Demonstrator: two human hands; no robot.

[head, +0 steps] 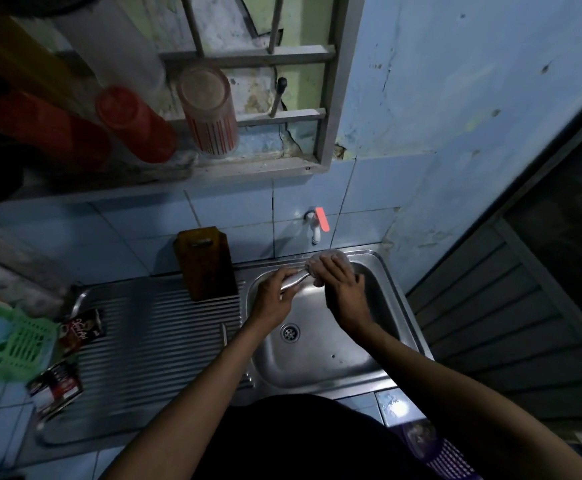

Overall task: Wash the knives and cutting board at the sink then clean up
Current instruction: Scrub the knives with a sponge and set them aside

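Over the steel sink my left hand grips the metal handle of a knife. My right hand presses a pale scrubbing sponge around the knife's far end, hiding the blade. A brown wooden cutting board stands upright against the tiled wall at the back of the ribbed drainboard. Another thin metal utensil, maybe a second knife, lies on the drainboard beside the basin. The white tap with a red lever sits on the wall above the sink; I see no water running.
A green plastic basket holding bowls sits at the left. Two dark sachets lie on the drainboard's left part. Upturned cups hang on a rack above. A dark door frame stands to the right.
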